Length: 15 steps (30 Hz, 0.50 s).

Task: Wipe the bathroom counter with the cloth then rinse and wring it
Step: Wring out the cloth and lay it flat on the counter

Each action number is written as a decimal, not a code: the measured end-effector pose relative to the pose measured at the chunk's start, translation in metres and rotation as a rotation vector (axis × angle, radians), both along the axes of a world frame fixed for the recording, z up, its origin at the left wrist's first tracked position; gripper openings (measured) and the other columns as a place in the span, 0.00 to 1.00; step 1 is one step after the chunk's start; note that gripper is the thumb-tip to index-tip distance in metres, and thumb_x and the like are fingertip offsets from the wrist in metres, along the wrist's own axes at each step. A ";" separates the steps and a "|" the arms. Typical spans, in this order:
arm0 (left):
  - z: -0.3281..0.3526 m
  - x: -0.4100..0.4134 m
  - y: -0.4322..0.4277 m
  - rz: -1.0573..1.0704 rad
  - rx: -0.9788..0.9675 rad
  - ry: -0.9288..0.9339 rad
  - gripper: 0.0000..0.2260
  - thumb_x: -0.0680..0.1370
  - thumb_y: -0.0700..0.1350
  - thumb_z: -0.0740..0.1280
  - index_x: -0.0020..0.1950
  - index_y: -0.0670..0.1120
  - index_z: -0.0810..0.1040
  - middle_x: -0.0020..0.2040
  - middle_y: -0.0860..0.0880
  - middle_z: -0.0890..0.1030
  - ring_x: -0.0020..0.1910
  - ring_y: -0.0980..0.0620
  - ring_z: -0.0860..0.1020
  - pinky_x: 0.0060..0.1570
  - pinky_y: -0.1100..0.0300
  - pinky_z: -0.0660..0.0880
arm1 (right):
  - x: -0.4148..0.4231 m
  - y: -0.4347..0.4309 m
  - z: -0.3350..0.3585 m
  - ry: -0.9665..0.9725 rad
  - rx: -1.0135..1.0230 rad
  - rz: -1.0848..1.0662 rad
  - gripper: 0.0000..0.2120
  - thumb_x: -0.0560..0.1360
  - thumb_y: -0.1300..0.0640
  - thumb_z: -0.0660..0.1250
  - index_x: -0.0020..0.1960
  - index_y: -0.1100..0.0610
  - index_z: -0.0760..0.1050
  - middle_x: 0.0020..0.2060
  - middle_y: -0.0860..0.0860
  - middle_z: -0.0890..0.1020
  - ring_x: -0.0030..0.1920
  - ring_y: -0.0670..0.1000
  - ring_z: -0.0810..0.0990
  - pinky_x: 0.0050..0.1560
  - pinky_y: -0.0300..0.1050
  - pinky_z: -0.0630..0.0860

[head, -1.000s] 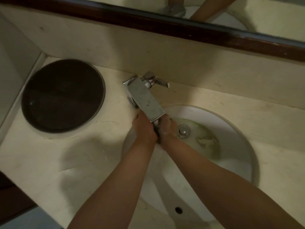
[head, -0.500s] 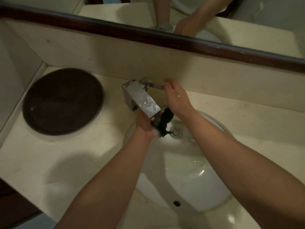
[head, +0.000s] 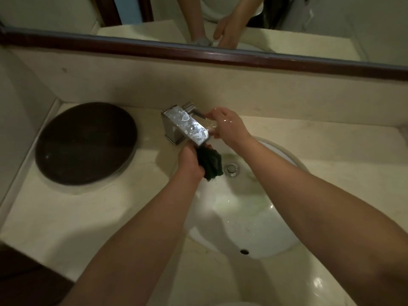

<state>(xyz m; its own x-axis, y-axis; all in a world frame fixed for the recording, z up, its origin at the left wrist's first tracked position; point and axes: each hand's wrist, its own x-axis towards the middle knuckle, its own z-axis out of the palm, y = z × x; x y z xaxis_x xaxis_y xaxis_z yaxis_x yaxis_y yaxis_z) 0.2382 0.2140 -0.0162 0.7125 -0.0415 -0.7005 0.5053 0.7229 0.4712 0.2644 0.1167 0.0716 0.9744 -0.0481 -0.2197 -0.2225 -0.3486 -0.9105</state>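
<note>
A dark, wet cloth (head: 211,162) hangs bunched just under the chrome faucet spout (head: 187,125), over the white sink basin (head: 247,219). My left hand (head: 191,161) grips the cloth from the left. My right hand (head: 225,125) is up beside the spout, its fingers on the faucet lever (head: 197,111) behind it. The cream counter (head: 72,215) surrounds the basin. No water stream is plainly visible.
A dark round lid or tray (head: 86,143) lies on the counter at the left. The drain (head: 231,169) sits just right of the cloth. A mirror with a dark wooden frame (head: 220,55) runs along the back wall.
Both hands were together on the cloth under the spout. My right hand has let go and risen to the faucet lever; my left hand keeps holding the cloth.
</note>
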 end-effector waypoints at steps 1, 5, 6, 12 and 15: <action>0.000 -0.002 0.000 -0.022 0.033 0.015 0.11 0.75 0.49 0.66 0.46 0.42 0.81 0.35 0.46 0.77 0.32 0.50 0.77 0.40 0.57 0.75 | -0.006 -0.008 -0.001 0.015 0.044 0.015 0.13 0.81 0.58 0.57 0.57 0.61 0.77 0.53 0.56 0.82 0.40 0.50 0.80 0.36 0.35 0.74; 0.009 -0.020 -0.009 -0.160 0.098 0.024 0.12 0.77 0.49 0.68 0.36 0.44 0.77 0.33 0.45 0.79 0.31 0.48 0.79 0.42 0.56 0.77 | -0.039 -0.048 -0.027 0.108 -0.157 0.138 0.21 0.75 0.67 0.63 0.67 0.58 0.71 0.66 0.55 0.76 0.58 0.51 0.77 0.58 0.42 0.75; 0.009 -0.026 -0.012 -0.213 0.119 0.017 0.13 0.77 0.50 0.68 0.37 0.44 0.78 0.34 0.44 0.81 0.33 0.47 0.80 0.41 0.55 0.77 | -0.049 -0.055 -0.033 0.154 -0.161 0.174 0.24 0.74 0.67 0.65 0.69 0.58 0.69 0.67 0.55 0.74 0.63 0.53 0.76 0.61 0.47 0.74; 0.036 -0.055 -0.034 -0.427 0.250 -0.298 0.14 0.75 0.51 0.71 0.49 0.41 0.83 0.51 0.40 0.84 0.51 0.43 0.83 0.53 0.50 0.79 | -0.095 -0.077 -0.040 0.255 -0.061 0.454 0.33 0.68 0.66 0.66 0.71 0.52 0.65 0.55 0.55 0.81 0.54 0.54 0.82 0.54 0.48 0.80; 0.061 -0.068 -0.034 -0.544 0.406 -0.471 0.17 0.72 0.51 0.72 0.54 0.41 0.83 0.55 0.39 0.83 0.54 0.43 0.82 0.57 0.50 0.78 | -0.106 -0.095 -0.031 0.188 -0.119 0.397 0.21 0.73 0.64 0.65 0.65 0.54 0.72 0.47 0.57 0.83 0.45 0.53 0.83 0.49 0.46 0.81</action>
<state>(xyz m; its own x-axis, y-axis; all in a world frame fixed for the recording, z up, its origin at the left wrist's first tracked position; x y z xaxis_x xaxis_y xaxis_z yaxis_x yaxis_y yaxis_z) 0.1703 0.1801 0.0443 0.8889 -0.2732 -0.3678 0.4193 0.1617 0.8933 0.1587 0.0213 0.0401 0.8663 0.2851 -0.4102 -0.2083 -0.5402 -0.8153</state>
